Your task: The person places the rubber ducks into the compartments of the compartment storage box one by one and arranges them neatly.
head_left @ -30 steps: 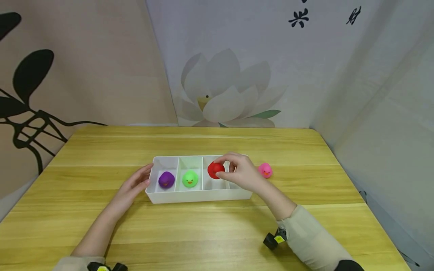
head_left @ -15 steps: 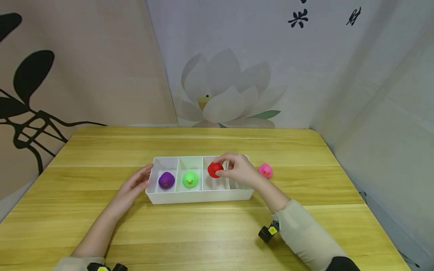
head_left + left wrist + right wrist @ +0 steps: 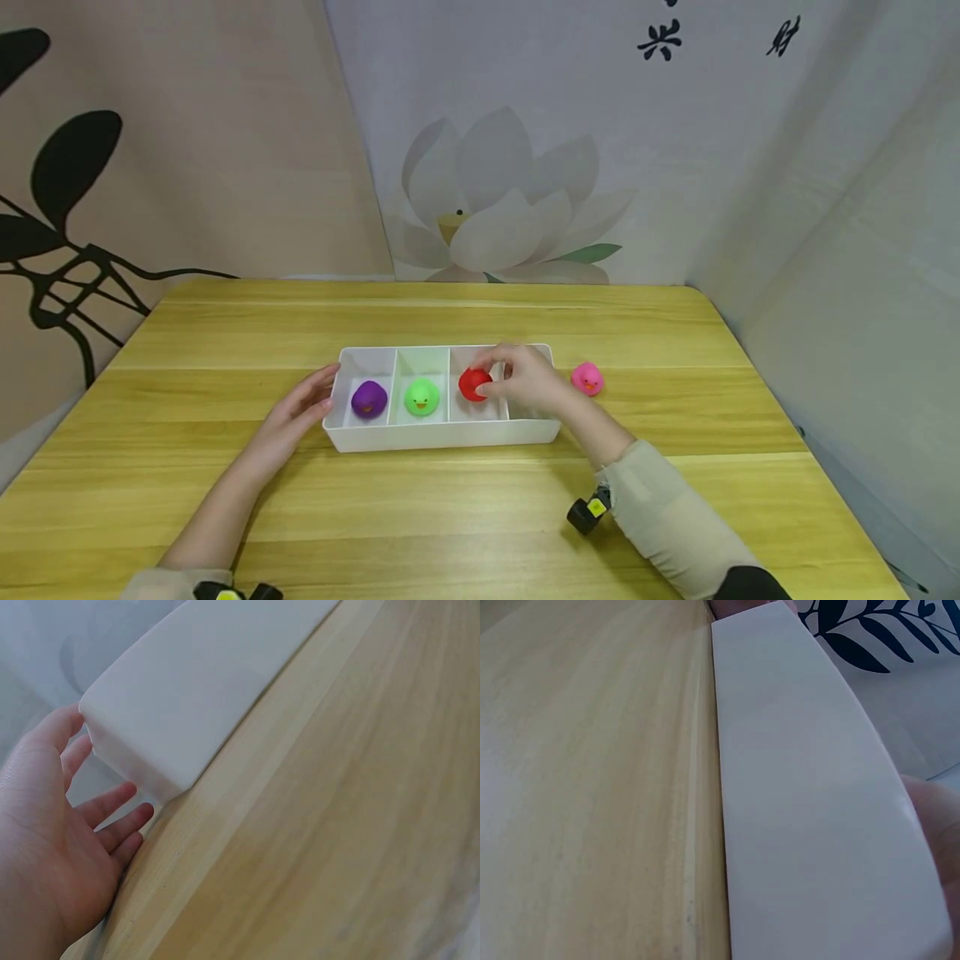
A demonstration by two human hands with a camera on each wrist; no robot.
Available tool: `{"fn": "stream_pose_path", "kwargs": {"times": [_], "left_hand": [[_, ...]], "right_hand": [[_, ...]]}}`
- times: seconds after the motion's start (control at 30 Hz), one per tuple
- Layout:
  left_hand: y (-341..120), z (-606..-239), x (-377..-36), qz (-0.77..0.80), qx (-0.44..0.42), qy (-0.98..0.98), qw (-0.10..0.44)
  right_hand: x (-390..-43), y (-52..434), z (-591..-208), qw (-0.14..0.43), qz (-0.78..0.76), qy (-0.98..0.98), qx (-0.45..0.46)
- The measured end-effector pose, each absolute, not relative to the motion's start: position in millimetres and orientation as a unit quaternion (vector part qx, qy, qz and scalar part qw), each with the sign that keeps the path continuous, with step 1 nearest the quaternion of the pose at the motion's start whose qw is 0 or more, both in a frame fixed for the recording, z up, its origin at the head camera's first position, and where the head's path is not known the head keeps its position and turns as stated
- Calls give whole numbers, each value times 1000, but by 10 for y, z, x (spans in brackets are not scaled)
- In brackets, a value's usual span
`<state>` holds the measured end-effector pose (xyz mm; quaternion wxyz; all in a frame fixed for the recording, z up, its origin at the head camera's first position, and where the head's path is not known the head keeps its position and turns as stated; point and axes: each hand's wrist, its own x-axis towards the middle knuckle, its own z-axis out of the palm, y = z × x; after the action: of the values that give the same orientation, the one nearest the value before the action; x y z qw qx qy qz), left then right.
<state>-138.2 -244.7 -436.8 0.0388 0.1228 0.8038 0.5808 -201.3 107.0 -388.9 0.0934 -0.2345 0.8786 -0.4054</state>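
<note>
A white divided tray (image 3: pixel 442 435) sits in the middle of the wooden table (image 3: pixel 450 517). A purple duck (image 3: pixel 369 398) lies in its first compartment from the left and a green duck (image 3: pixel 422 397) in the second. My right hand (image 3: pixel 525 382) pinches a red duck (image 3: pixel 474 384) low inside the third compartment. My left hand (image 3: pixel 296 410) lies with straight fingers against the tray's left end. In the left wrist view those fingers (image 3: pixel 112 817) touch the tray's corner (image 3: pixel 150 772). The right wrist view shows only the tray's outer wall (image 3: pixel 810 825).
A pink duck (image 3: pixel 587 379) stands on the table just right of the tray. Patterned backdrop panels close off the back and both sides of the table. Bare wood stretches in front of the tray.
My right hand has lowered the red duck from above the tray's rim down into the third compartment. The left hand has stayed still.
</note>
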Motion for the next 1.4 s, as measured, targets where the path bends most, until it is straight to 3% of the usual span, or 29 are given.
{"fn": "stream_pose_path", "kwargs": {"times": [0.43, 1.03, 1.4], "left_hand": [[-2457, -4370, -1398, 582, 119, 803, 37], [-2480, -4374, -1389, 572, 119, 811, 36], [-2450, -4368, -1377, 584, 139, 799, 29]], "right_hand": [[-2055, 1033, -3931, 98, -362, 889, -264], [-2038, 950, -3900, 116, -342, 902, -237], [-1947, 1039, -3856, 80, -347, 903, -240]]}}
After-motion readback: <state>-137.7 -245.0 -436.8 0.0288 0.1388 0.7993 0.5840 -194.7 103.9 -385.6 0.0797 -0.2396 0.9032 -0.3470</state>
